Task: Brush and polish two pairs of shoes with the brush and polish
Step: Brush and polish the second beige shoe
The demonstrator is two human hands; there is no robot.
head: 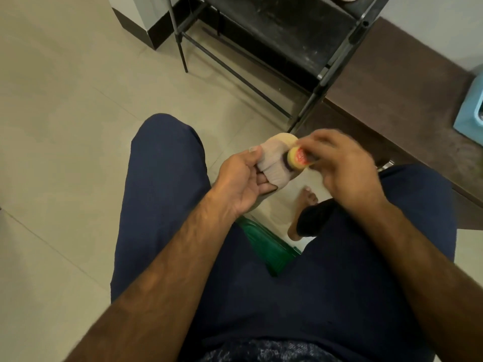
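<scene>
I sit with a beige sandal [274, 163] held up between my knees. My left hand [240, 178] grips it from the left, thumb on the strap and fingers curled underneath. My right hand [345, 165] holds a small polish bottle [376, 159] with a yellow and red label; its dark applicator end presses against the sandal's strap. The right hand is blurred by motion. No brush shows in this view.
A black metal shoe rack [274, 35] stands ahead on the tiled floor [65, 113]. A brown ledge [392, 100] runs along the right wall with a light blue container [470, 108] on it. A green stool [271, 252] shows between my legs, my bare foot [303, 212] beside it.
</scene>
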